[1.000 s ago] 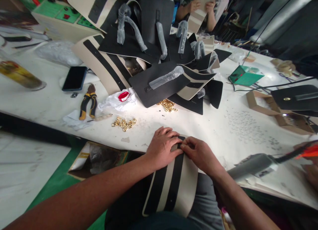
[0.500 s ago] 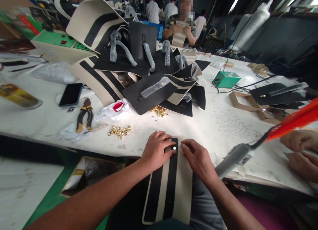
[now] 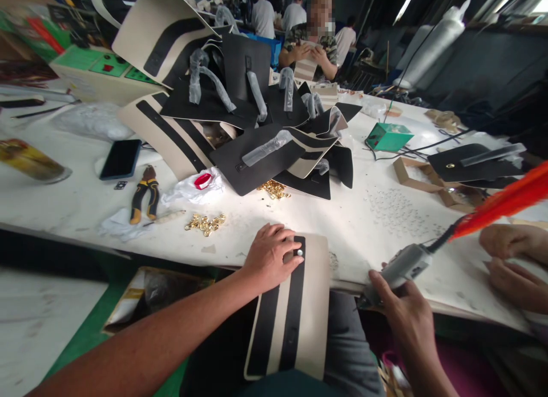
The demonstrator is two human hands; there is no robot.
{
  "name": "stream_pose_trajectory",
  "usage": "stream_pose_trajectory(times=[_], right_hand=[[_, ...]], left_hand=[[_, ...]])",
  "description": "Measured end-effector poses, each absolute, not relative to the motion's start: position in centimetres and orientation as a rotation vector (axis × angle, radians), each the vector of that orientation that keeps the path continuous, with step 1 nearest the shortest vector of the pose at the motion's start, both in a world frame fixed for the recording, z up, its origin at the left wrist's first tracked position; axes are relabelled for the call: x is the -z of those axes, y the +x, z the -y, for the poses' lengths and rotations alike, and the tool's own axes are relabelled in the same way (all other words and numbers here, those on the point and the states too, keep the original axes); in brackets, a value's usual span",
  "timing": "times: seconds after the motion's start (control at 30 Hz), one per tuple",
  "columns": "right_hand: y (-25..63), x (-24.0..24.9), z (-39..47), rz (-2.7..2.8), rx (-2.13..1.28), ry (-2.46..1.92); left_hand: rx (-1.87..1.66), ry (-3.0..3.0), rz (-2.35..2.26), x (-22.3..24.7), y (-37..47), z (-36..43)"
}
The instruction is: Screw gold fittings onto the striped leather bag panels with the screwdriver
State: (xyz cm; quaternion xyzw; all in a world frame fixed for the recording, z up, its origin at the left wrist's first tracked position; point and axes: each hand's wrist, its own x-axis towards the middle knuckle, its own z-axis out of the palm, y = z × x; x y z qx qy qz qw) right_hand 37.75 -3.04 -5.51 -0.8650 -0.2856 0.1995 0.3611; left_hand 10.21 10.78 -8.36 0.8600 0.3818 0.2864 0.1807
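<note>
A beige panel (image 3: 314,305) with two black stripes lies over the table edge and my lap. On its upper end rests my left hand (image 3: 272,257), fingers spread, thumb and fingertips beside a small round silver piece (image 3: 299,253) on the black stripe. To the right, my right hand (image 3: 402,300) has its fingers around the lower end of a grey cylindrical tool (image 3: 400,270), whose top runs to a bright orange cord (image 3: 500,203). Gold rings (image 3: 205,224) lie in a small heap to the left of the panel.
Stacked black and beige panels (image 3: 265,157) fill the table's middle. Pliers (image 3: 144,196) and a phone (image 3: 121,159) lie at left. A green box (image 3: 389,137) and open cartons (image 3: 417,174) stand at right. Another person's hands (image 3: 514,260) are at the right edge.
My right hand has moved right, away from the panel, and taken hold of the grey tool. My left hand has stayed on the panel.
</note>
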Motion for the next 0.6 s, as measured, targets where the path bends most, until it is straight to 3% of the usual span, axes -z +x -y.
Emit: stream_pose_trajectory(times=[0.23,0.43,0.6], right_hand=[[35.2,3.2,1.1,0.759,-0.671,-1.848],[29.5,0.0,-4.0,0.872,-0.752,-1.235],[26.8,1.0,-7.3,1.133,-0.764,-1.265]], left_hand=[[-0.823,2.401,-1.114,8.7,10.3,-10.5],[-0.802,2.389,-1.138,8.9,10.4,-10.7],[-0.764,2.420,-1.136,8.9,10.4,-10.6]])
